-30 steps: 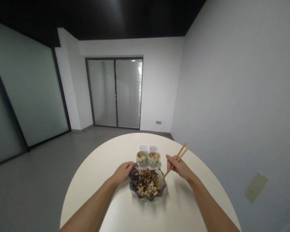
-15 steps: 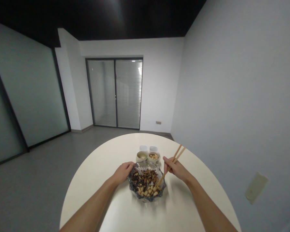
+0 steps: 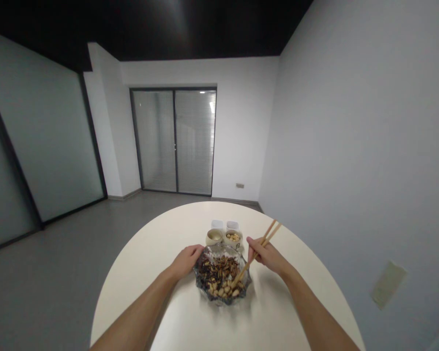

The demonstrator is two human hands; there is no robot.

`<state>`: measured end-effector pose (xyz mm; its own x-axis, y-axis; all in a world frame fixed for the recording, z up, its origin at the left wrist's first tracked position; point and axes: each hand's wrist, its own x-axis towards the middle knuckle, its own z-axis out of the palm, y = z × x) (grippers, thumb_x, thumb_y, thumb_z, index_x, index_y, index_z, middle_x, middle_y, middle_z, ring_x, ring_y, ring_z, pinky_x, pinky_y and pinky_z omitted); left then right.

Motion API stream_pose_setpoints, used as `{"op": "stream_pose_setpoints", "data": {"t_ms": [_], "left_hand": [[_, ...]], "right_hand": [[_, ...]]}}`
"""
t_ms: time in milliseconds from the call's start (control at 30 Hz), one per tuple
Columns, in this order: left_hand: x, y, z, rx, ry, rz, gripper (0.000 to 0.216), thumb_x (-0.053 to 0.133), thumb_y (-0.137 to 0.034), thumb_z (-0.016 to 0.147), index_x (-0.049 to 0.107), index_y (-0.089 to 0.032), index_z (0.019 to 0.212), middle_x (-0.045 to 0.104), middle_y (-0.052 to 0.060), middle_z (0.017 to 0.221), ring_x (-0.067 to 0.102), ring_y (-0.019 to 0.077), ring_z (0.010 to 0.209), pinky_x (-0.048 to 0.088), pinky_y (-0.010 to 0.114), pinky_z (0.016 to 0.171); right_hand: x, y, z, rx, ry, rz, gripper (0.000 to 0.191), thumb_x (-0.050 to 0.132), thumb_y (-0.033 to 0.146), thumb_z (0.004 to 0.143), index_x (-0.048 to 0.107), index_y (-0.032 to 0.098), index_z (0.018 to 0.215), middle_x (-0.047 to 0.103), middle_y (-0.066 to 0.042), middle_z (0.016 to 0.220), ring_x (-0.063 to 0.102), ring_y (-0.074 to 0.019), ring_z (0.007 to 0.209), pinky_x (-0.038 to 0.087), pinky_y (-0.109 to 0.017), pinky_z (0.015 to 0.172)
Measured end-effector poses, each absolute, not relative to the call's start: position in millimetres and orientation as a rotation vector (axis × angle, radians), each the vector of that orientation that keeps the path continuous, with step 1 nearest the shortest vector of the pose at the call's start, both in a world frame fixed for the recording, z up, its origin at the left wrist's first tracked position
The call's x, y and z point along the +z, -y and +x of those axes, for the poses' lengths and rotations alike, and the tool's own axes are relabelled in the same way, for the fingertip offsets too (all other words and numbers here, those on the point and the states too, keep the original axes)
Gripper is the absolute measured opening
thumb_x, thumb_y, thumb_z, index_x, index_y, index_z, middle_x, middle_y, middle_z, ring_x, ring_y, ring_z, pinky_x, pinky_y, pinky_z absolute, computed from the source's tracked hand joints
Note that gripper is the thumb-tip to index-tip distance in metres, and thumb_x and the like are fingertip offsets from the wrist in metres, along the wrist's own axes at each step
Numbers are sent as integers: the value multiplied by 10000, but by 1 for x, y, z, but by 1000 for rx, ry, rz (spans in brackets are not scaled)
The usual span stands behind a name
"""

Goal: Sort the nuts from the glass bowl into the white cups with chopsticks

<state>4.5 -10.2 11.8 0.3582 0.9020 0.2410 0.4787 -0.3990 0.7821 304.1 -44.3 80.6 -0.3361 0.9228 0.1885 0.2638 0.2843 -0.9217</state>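
A clear glass bowl (image 3: 223, 301) with a wavy rim stands on the table, holding dark striped seeds (image 3: 225, 266) and pale pistachios (image 3: 219, 291) toward its near side. My left hand (image 3: 186, 261) is at the bowl's left rim, fingers curled against it. In my right hand (image 3: 265, 253) is a pair of wooden chopsticks (image 3: 249, 263), pointing down-left with their tips among the pistachios. Whether a nut is pinched between the tips is too small to tell. Behind the bowl, a small beige cup (image 3: 232, 243) contains pale nuts, and a similar cup (image 3: 214, 242) beside it shows none.
Two small white containers (image 3: 217, 224) sit behind the cups. The round cream table (image 3: 161, 229) has its curved edge on both sides. A white wall (image 3: 351, 146) rises close on the right, and a glass door (image 3: 173, 141) stands across the room.
The chopstick tips have shifted slightly left among the pistachios. My left hand and the bowl have stayed in place.
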Motion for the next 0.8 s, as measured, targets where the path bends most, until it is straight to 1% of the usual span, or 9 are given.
{"op": "stream_pose_setpoints", "data": {"t_ms": [200,400,500,600,800], "left_hand": [[11,10,5,903,-1198,2014,551,337,-557,973,739,-181,962,754,57,985,643,240,943,464,303,866],[10,9,6,906,-1202,2017,543,340,-548,974,736,-178,941,752,59,978,644,238,939,463,299,861],[11,9,7,906,-1199,2018,544,343,-549,973,739,-177,955,753,58,987,642,234,929,460,299,869],[12,10,8,906,-1196,2010,546,346,-554,971,740,-177,957,755,55,980,640,233,924,462,296,865],[11,9,10,910,-1194,2005,550,339,-556,972,741,-181,949,755,52,971,643,234,932,466,296,860]], "right_hand": [[77,41,303,998,1687,-1043,709,472,757,846,655,160,510,269,74,360,254,-82,360,134,-245,397],[73,38,289,824,1497,-1041,690,487,773,830,649,169,538,295,68,379,280,-92,367,188,-244,389],[68,36,281,759,1408,-1023,695,499,784,818,656,167,541,330,53,386,301,-98,375,205,-245,385],[62,34,276,711,1342,-1041,712,482,791,827,678,161,558,366,38,393,314,-103,380,222,-246,386],[54,34,268,653,1270,-1090,720,450,790,845,696,163,590,371,40,402,346,-113,394,272,-251,411]]}}
